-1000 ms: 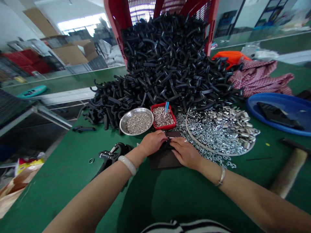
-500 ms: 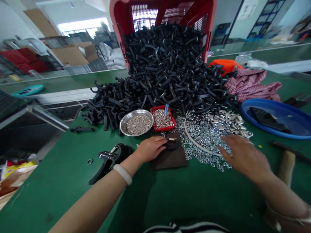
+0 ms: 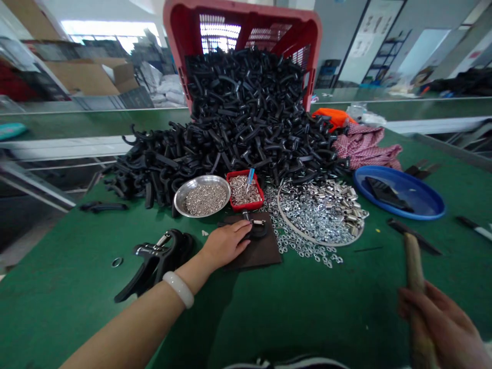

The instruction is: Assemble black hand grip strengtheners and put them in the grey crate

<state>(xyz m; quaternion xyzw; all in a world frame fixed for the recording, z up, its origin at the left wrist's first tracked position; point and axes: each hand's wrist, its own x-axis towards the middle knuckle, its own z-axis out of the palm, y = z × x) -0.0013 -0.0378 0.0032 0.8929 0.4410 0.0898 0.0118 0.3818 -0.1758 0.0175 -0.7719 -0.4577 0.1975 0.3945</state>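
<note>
My left hand [image 3: 226,243] presses down on a black hand-grip exerciser [image 3: 258,230] with a small spring, holding it against a dark square plate [image 3: 265,251]. At the right, my right hand [image 3: 446,318] is closed round the wooden handle of a hammer [image 3: 414,261]; its dark head points away from me, low over the table. Beside my left forearm lie black hand grips with a spring [image 3: 156,261] and a loose metal ring [image 3: 117,262]. Behind the plate stand a metal bowl of small parts [image 3: 180,207] and a red tray of pins [image 3: 246,206].
A red crate [image 3: 313,66] spills a large heap of black handles [image 3: 246,128] across the back. Silver nuts and springs [image 3: 319,210] spread right of the plate, around a pale hoop. Further right are a blue tray [image 3: 426,202] and a checked cloth [image 3: 365,146].
My right hand has moved from above the metal parts to the right and towards me, and has taken hold of the hammer. My left hand stays on the hand grip. The view has turned right.
</note>
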